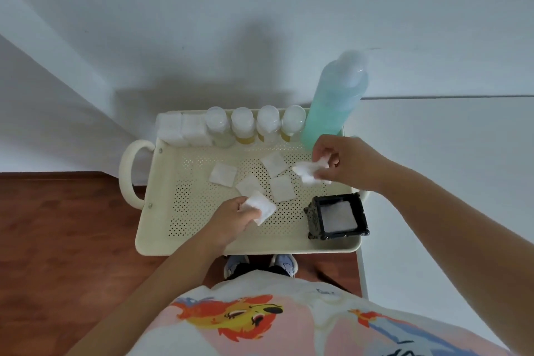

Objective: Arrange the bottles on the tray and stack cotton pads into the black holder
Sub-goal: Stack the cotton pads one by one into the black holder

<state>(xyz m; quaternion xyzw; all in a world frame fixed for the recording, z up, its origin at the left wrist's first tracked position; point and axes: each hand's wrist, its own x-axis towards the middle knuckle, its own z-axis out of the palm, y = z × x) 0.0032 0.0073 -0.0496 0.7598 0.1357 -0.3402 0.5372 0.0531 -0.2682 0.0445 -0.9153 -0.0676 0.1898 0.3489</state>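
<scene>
A cream perforated tray holds several square white cotton pads loose on its floor. My left hand grips one cotton pad near the tray's middle front. Over the tray's right side, my right hand pinches a crumpled pad above the floor. The black holder stands in the front right corner with a pad lying inside it. Along the back edge stand several small clear bottles and a tall bottle of green liquid.
Two wrapped white packs sit at the tray's back left corner. The tray's looped handle sticks out left. A white wall is behind, a white surface to the right, and wooden floor to the left.
</scene>
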